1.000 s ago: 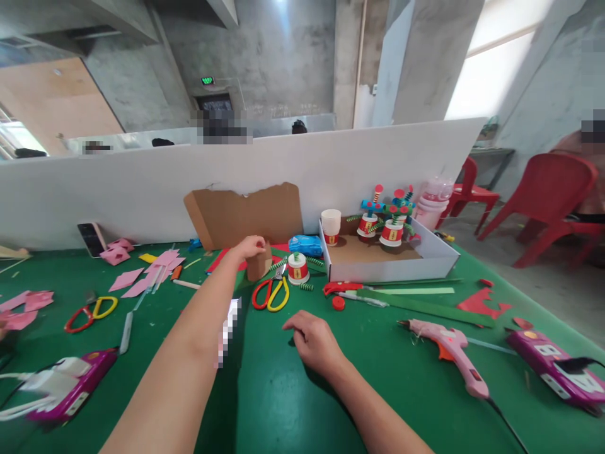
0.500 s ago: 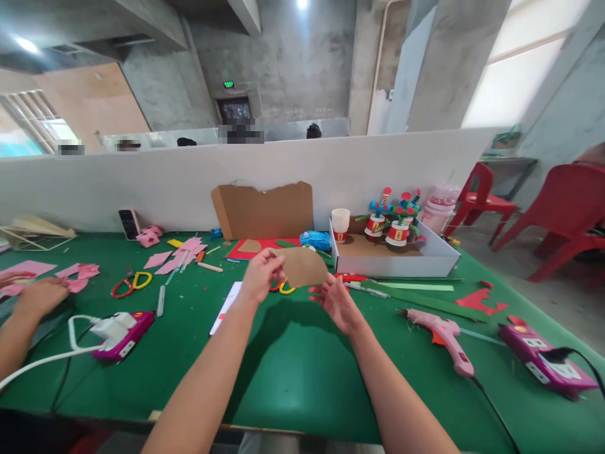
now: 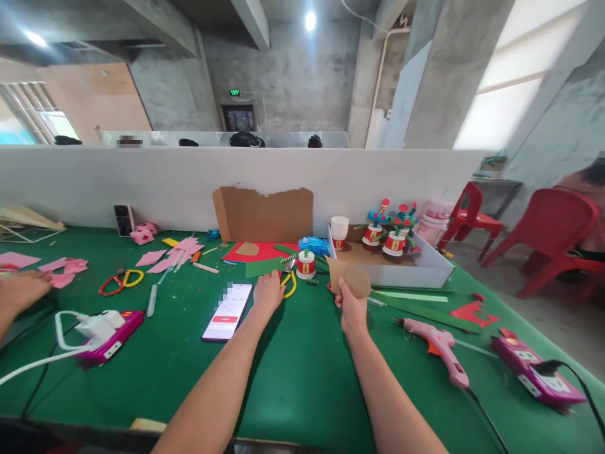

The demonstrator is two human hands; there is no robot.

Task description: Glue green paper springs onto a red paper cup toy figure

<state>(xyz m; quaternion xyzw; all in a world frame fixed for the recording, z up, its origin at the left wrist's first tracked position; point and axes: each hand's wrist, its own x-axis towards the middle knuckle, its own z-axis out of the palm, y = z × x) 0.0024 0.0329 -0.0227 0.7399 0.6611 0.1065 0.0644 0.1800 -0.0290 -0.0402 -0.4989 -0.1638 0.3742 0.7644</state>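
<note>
In my right hand (image 3: 353, 309) is a piece of brown cardboard (image 3: 355, 280) with a rounded edge, pinched between thumb and fingers near the front of the box. My left hand (image 3: 269, 291) is closed over one handle of the scissors (image 3: 293, 285), whose yellow handle and metal blades show beside the fingers; the other handle is hidden under them. Just behind the scissors stands a small upturned red and white paper cup (image 3: 306, 266) with green coiled paper strips by it. A lit phone (image 3: 227, 312) lies left of my left wrist.
A white box (image 3: 406, 275) holds decorated paper cups. At the right are a pink glue gun (image 3: 437, 347) and a purple power strip (image 3: 536, 372). Another power strip (image 3: 113, 340) and pink paper scraps (image 3: 172, 255) lie left. A co-worker's hand (image 3: 26, 290) is at far left.
My left hand has let go of the cardboard and moved down to the scissors. The right hand has carried the cardboard rightward, and the paper cup and phone are now uncovered.
</note>
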